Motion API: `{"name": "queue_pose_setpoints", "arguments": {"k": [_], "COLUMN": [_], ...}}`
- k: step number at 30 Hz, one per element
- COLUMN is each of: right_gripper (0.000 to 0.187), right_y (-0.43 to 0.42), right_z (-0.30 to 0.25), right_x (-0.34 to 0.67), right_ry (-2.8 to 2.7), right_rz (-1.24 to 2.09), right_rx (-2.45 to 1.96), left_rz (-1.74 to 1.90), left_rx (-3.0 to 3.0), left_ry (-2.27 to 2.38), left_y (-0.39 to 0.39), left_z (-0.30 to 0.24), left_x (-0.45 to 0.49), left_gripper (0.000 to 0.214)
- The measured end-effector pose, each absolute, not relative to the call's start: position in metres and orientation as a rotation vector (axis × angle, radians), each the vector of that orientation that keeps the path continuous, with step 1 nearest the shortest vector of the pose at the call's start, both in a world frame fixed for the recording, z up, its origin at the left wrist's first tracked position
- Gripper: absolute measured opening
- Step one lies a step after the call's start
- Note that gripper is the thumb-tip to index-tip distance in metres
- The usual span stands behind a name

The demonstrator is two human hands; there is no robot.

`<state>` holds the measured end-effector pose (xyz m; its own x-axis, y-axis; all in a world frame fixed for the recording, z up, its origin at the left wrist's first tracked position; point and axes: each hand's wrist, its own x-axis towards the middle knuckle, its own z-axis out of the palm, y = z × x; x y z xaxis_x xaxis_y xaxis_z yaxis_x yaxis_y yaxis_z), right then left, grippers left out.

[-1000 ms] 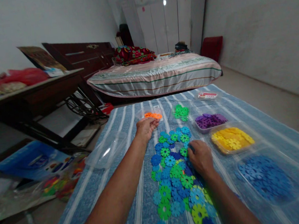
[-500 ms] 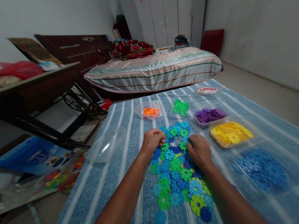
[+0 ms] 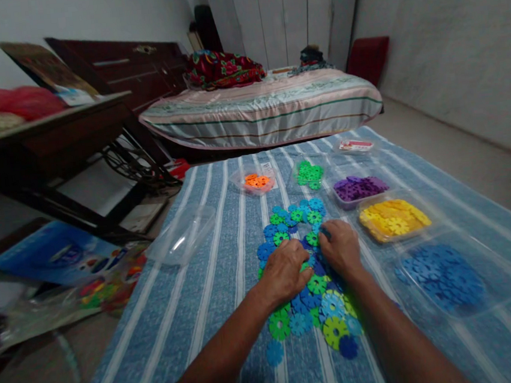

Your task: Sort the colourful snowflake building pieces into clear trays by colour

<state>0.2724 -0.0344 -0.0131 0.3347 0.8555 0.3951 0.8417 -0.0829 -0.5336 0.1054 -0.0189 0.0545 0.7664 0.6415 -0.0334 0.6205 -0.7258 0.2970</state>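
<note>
A loose spread of toothed plastic discs (image 3: 301,324), in blues, greens and yellow-green, lies on the striped cloth. My left hand (image 3: 285,271) rests over the middle of the spread, fingers reaching onto the discs with the thumb held apart; I see nothing held in it. At the right edge of the spread, my right hand (image 3: 342,246) is closed, with a dark blue disc (image 3: 325,231) showing at its fingertips. Its other fingers are partly hidden behind the hand.
Clear tubs hold yellow discs (image 3: 393,217), purple discs (image 3: 359,187), blue discs (image 3: 444,275), green discs (image 3: 309,175) and orange discs (image 3: 258,182). An empty clear tub (image 3: 183,237) lies at the left. A bed (image 3: 261,112) stands beyond the cloth (image 3: 204,317).
My left hand has moved from the upper left of the disc spread down and right onto its middle, its fingers opening. My right hand stays in place with the dark blue disc.
</note>
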Motion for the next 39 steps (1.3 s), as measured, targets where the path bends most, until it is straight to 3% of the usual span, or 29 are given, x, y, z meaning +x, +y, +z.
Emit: {"name": "queue_pose_setpoints", "arguments": {"k": [10,15,21,26,30,39], "right_gripper": [0.018,0.017,0.017,0.017,0.018,0.020], "right_y": [-0.033,-0.034,-0.033,-0.033,-0.032,-0.034], "right_z": [-0.013,-0.012,-0.013,-0.015,-0.014,-0.014], "right_x": [0.273,0.273,0.273,0.273,0.273,0.270], "right_ry": [-1.491,-1.502,-1.499,-1.506,-1.502,-1.505], "right_rz": [0.042,0.049,0.044,0.037,0.031,0.039], "right_rx": [-1.905,-1.898,-1.890,-1.879,-1.886,-1.880], "left_rz": [0.297,0.182,0.010,0.164,0.398,0.626], "left_rx": [2.699,2.697,2.605,2.516,2.323,1.453], "left_ry": [1.160,1.127,1.250,1.213,1.169,1.373], "left_y": [-0.014,-0.029,-0.035,-0.032,-0.026,0.023], "left_z": [0.048,0.051,0.062,0.055,0.054,0.069], "left_x": [0.088,0.090,0.093,0.092,0.091,0.088], "left_gripper": [0.019,0.015,0.024,0.019,0.003,0.016]}}
